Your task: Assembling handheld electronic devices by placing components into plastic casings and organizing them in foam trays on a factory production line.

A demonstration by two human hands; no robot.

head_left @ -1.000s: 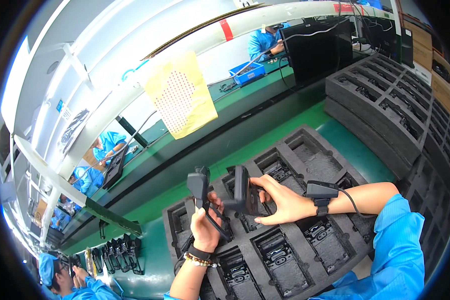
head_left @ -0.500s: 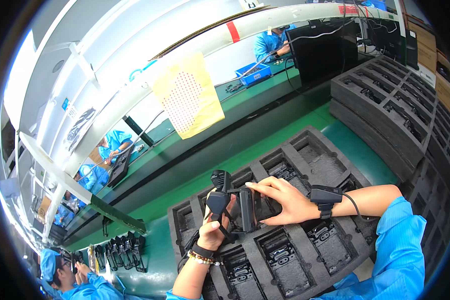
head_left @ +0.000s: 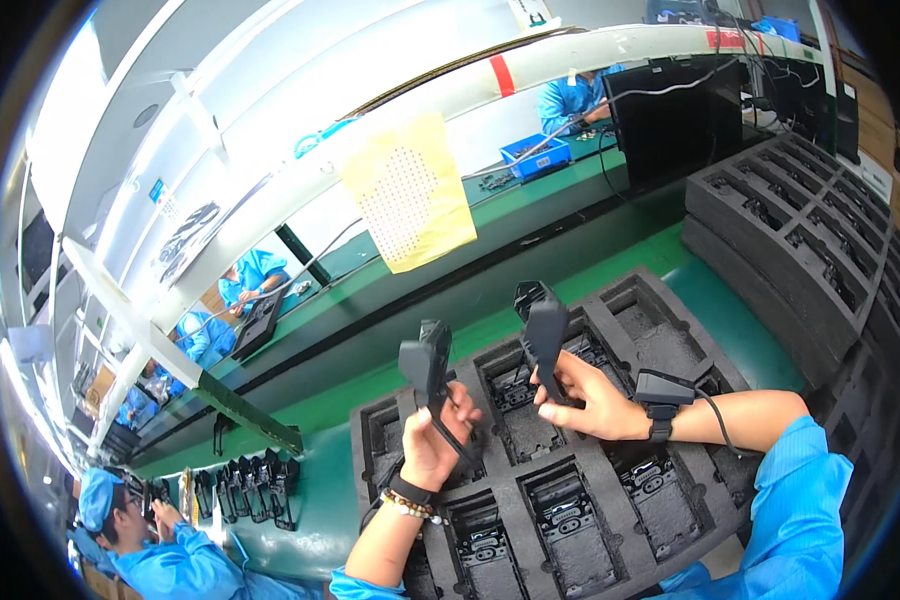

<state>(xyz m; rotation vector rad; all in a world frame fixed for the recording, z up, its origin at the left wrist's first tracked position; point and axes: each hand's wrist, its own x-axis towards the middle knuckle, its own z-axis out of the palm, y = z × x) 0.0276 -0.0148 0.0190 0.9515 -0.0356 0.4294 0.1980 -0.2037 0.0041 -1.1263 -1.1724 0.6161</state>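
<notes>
My left hand is closed around a black angular plastic part with a long thin frame reaching down past the palm. To its right, my right hand pinches a second black plastic part, raised and tilted, between thumb and fingers. The two parts are apart. Both hands hover over a dark grey foam tray, whose compartments hold black parts with slotted metal-looking fittings. A black wrist device with a cable is strapped to my right wrist. Bead bracelets and a black band circle my left wrist.
Stacked foam trays with black parts stand at the right. Several black frames lie on the green bench at left. A yellow sheet hangs from the white shelf rail. Behind are a dark monitor, a blue bin and co-workers in blue.
My hands have moved apart. The dark part that stood between them is now lifted in my right hand, whose fingers have closed on it. The view has shifted slightly.
</notes>
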